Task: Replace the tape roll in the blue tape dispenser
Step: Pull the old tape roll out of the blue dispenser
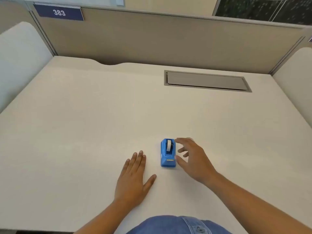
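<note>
Right hand (194,159) spread beside blue tape dispenser (168,153); cutter toward person.

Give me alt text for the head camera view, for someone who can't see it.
A blue tape dispenser with a white tape roll stands on a pale desk; the open right hand reaches beside it. The left hand lies flat to its left.

Both forearms run off the bottom edge. Right hand (194,159) hides the desk beside the dispenser (168,153); fingertip contact with it possibly, unresolved.
</note>
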Demonstrator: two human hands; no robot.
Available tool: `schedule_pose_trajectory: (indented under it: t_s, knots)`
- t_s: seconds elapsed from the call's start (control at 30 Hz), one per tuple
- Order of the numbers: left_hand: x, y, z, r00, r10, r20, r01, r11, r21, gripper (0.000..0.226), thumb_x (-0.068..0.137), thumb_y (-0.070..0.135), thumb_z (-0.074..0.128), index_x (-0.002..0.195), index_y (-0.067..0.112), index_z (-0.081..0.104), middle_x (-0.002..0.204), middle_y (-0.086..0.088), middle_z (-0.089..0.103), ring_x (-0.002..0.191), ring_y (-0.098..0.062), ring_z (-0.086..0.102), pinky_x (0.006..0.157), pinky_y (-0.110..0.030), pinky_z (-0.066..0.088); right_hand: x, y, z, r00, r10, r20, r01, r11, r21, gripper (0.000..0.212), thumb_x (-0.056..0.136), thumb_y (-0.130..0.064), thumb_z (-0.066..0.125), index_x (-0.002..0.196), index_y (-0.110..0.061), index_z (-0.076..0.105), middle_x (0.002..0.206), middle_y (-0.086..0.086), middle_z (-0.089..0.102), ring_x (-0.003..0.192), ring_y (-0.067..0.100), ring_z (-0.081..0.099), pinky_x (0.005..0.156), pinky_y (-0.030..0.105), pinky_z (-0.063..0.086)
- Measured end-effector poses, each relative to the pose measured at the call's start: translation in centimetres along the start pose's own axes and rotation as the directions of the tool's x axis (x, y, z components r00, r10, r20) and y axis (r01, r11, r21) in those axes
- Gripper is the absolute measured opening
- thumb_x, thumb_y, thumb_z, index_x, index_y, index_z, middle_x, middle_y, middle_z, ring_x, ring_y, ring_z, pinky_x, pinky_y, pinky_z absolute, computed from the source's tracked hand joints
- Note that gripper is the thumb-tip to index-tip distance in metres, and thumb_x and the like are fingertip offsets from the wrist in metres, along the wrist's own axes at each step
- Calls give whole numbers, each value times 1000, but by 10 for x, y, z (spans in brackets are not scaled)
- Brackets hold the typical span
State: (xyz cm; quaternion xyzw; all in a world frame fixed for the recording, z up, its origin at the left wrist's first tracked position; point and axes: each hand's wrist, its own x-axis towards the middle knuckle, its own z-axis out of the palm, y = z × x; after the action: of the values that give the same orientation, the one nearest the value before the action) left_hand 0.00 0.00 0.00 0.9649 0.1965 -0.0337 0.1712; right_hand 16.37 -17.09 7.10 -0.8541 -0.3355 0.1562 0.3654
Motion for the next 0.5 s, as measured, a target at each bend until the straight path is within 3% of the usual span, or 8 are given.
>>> schedule_pose_trajectory:
  t_s: [0.1,0.2,0.4,0.5]
  knots:
    - [8,8,-4,999,-5,33,8,997,-81,103,77,84,17,153,19,-7,159,6,-18,147,-12,-17,119,-33,-8,23,-9,-8,995,-27,98,37,994,-107,45,85,-9,61,121,-34,52,121,-25,51,85,4,62,80,26,54]
    - [26,19,-14,999,32,32,-25,980,-195,110,75,80,44,153,21,-6,161,7,-13,148,-9,-8,119,-30,-2,42,-13,-14,984,-12,177,40,988,-152,44,83,-10,65,116,-35,51,122,-20,52,79,7,64,78,31,56]
    - [59,46,-30,996,82,25,-62,889,-454,105,74,55,73,139,49,-10,164,3,6,148,-14,8,117,-31,9,60,-15,-16,941,-78,331,174,946,-272,43,80,-22,72,116,-37,52,120,-18,55,75,1,54,71,14,43]
    - [71,50,-29,998,46,39,-19,847,-531,115,67,47,82,152,32,5,160,6,22,144,-13,23,110,-24,21,64,-17,-13,913,-108,394,254,905,-341,39,80,-21,70,113,-33,54,114,-12,57,83,7,55,75,25,51]
